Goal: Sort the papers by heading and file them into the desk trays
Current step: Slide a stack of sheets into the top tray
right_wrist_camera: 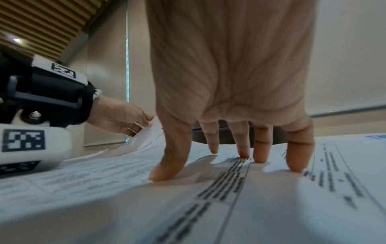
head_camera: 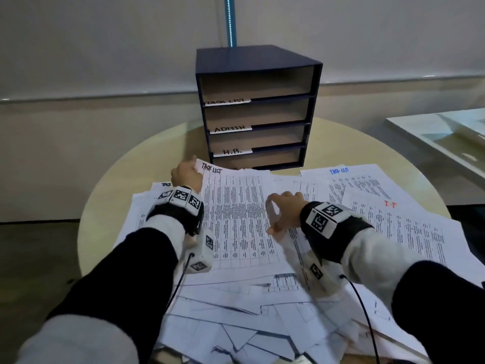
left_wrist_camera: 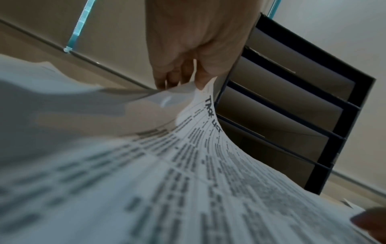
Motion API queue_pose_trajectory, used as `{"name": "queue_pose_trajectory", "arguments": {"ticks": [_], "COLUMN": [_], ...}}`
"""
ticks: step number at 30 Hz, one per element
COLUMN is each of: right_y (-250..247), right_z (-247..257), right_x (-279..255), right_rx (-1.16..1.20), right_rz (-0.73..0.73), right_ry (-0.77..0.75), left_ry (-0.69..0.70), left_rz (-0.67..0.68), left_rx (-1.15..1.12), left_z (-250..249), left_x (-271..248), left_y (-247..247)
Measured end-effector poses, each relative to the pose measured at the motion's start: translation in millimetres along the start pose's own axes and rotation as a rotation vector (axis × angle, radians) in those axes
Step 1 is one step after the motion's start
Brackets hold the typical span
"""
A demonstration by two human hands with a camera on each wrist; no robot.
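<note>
The "TASK LIST" paper (head_camera: 236, 211) lies on top of a messy pile of white papers (head_camera: 262, 311) on the round table (head_camera: 110, 195). Its far corner is pinched and lifted by the left hand (head_camera: 186, 176). It is pressed down by the spread fingertips of the right hand (head_camera: 284, 214). Just behind stands a dark blue tray box (head_camera: 258, 109), labelled "TASK LIST", "ADMIN" and "H.R.". Another sheet (head_camera: 393, 224) is marked "I-T" in red.

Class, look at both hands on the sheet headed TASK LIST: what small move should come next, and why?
Probably lift the right hand off, so the sheet can come free. The left hand already pinches the corner of the TASK LIST sheet and has it curled up, while the right fingertips press on the papers. The tray labelled TASK LIST, the top one, looks empty and waits just behind.
</note>
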State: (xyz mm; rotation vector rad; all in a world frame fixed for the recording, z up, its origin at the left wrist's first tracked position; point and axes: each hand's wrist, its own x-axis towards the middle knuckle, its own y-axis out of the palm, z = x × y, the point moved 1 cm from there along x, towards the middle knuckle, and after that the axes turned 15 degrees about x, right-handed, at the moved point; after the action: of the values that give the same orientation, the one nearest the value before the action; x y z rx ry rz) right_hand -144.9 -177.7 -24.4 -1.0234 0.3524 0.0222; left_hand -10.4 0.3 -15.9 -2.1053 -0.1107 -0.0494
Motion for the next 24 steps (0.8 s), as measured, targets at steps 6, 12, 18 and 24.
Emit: {"name": "queue_pose_trajectory", "arguments": {"ticks": [6, 12, 18, 24], "right_y": [-10.6, -18.1, -37.4, -43.4], "right_z": [9.9, -0.4, -33.3, -68.9], "right_x": [5.1, 24.9, 29.5, 30.6], "right_rx": [-0.046, 0.267, 0.969, 1.078], "right_rz": [0.104, 0.028, -0.190, -0.129], "right_ry": [0.030, 0.095, 0.124, 0.098], "left_ry": [0.054, 0.095, 0.259, 0.102], "left_rz": [0.132, 0.451, 0.589, 0.627], "left_rx": [0.004, -0.284, -0.358, -0.433], "left_z": [12.9, 14.2, 9.8, 6.1], "left_x": [1.0, -7.0, -33.4, -20.3], "left_y": [-7.4, -23.4, -18.3, -4.2]}}
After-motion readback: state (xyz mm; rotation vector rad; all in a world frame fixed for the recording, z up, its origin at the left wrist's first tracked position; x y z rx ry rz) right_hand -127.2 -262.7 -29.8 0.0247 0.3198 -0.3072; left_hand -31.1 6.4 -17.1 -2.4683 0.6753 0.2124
